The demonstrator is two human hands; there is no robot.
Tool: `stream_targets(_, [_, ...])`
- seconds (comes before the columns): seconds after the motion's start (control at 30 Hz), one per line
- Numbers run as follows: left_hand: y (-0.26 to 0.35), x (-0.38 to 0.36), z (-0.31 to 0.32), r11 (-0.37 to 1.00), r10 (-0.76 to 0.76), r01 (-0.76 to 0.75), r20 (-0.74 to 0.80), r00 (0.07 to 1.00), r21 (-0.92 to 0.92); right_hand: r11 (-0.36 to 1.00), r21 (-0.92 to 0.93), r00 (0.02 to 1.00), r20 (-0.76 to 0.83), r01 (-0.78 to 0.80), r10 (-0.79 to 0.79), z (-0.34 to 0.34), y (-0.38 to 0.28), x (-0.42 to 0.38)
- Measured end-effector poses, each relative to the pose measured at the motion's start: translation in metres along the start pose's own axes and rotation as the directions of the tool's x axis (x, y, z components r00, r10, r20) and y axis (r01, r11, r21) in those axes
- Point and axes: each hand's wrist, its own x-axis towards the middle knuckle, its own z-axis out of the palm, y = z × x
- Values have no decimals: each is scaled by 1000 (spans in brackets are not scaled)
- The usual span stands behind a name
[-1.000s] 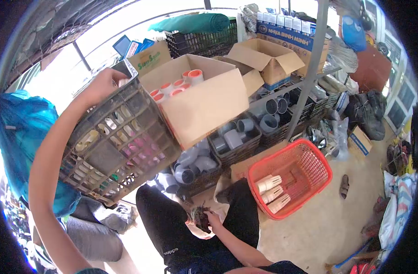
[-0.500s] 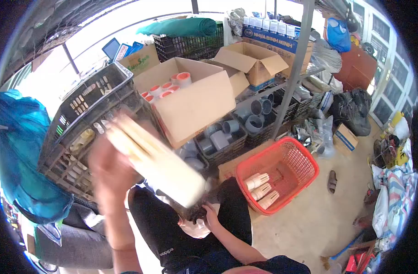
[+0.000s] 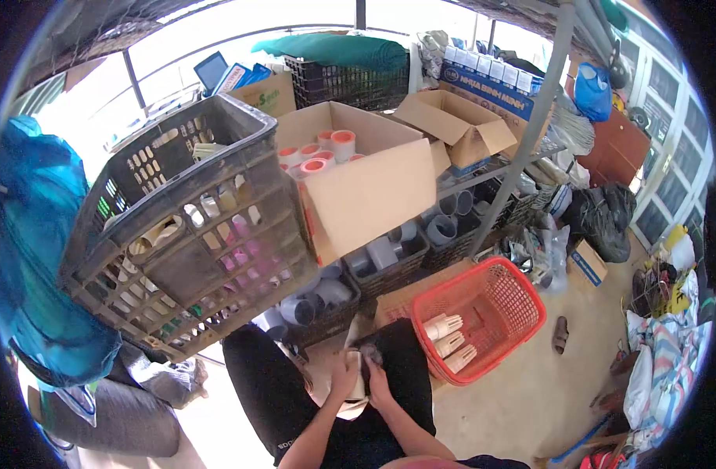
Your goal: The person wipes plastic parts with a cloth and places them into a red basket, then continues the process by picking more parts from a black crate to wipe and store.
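Cream, elongated piece (image 3: pixel 359 386), only partly visible between the fingers (image 3: pixel 348 366)

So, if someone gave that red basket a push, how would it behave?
The red basket would probably feel light for its size, as its walls are full of holes. It looks fairly stiff, with an unsagging rim. The three cream fittings might slide about, lying bunched toward one side.
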Motion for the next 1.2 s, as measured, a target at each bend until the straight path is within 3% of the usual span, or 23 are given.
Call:
stream_targets(0.07, [24, -2, -1, 982, -107, 127, 144, 984, -141, 997, 81, 1000, -23, -20, 22, 4, -14, 7])
stream_targets(0.13, [10, 1, 2, 998, -42, 47, 111, 993, -37, 999, 20, 998, -50, 46, -45, 5, 1, 13])
stream_targets(0.2, [-14, 5, 6, 993, 44, -30, -123, 991, 114, 996, -87, 994, -111, 14, -24, 13, 11, -5])
stream_targets(0.23, [-26, 16, 5, 991, -107, 98, -101, 989, -94, 983, -179, 999, 13, 40, -38, -1, 27, 1])
stream_targets(0.27, [-38, 27, 4, 930, -255, 223, -76, 964, -293, 983, 21, 982, 54, -184, 182, -18, 39, 6])
stream_targets(0.3, [-54, 28, 9, 877, -317, 303, 24, 948, -374, 988, 14, 988, 17, -153, 153, -10, 29, -3])
stream_targets(0.4, [-32, 11, 20, 975, -202, 203, 20, 979, -91, 996, 50, 996, -33, -79, 81, -3, 5, 4])
stream_targets(0.47, [15, 8, -2, 992, -111, 116, 96, 989, -43, 993, 77, 996, -24, -86, 88, 3, -8, -1])
stream_targets(0.5, [10, 9, -1, 992, -112, 116, 96, 989, -44, 1000, 27, 998, -54, -12, 13, 2, -3, 0])
stream_targets(0.57, [0, 12, 2, 987, -160, 163, -95, 982, 20, 969, -159, 977, -65, 189, -201, 1, 8, 4])
stream_targets(0.6, [-2, 11, 2, 986, -162, 164, -97, 982, 16, 927, -224, 954, 54, 300, -296, -1, 15, 5])
stream_targets(0.67, [-5, 13, 3, 927, -331, 348, 129, 935, -142, 885, -302, 933, 46, 353, -357, -6, 28, 8])
stream_targets(0.7, [6, 11, 3, 903, -290, 299, 77, 954, -308, 885, -303, 934, 50, 353, -355, -3, 24, 5])
stream_targets(0.77, [25, 7, -9, 900, -362, 367, 68, 930, -236, 999, 3, 996, -76, 53, -53, 9, 8, -7])
stream_targets(0.83, [18, 9, -9, 885, -431, 435, 57, 900, -165, 1000, 30, 998, -57, -6, 8, 2, 17, -10])
stream_targets(0.93, [-15, 26, 1, 735, -634, 617, 38, 772, -282, 990, 96, 994, -1, -105, 106, 2, 11, -14])
stream_targets(1.0, [-23, 26, 4, 688, -638, 678, 228, 735, -259, 988, 25, 987, -49, -154, 155, -3, 9, -10])
stream_targets(1.03, [-5, 24, -4, 688, -639, 678, 227, 735, -258, 990, 32, 988, -69, -135, 137, 5, -2, -11])
stream_targets(1.1, [28, 14, -16, 863, -366, 452, 338, 867, -226, 991, 57, 991, -43, -124, 126, -2, -5, -3])
stream_targets(1.13, [20, 13, -9, 864, -368, 452, 336, 867, -223, 991, 66, 993, -36, -112, 115, 2, -10, -5])
stream_targets(1.17, [6, 12, 1, 906, -339, 353, 98, 936, -233, 991, 67, 993, -34, -113, 116, 6, -8, -5])
stream_targets(1.2, [4, 11, 4, 942, -289, 254, -143, 947, -219, 1000, -5, 999, -50, -10, 9, 8, -3, -6])
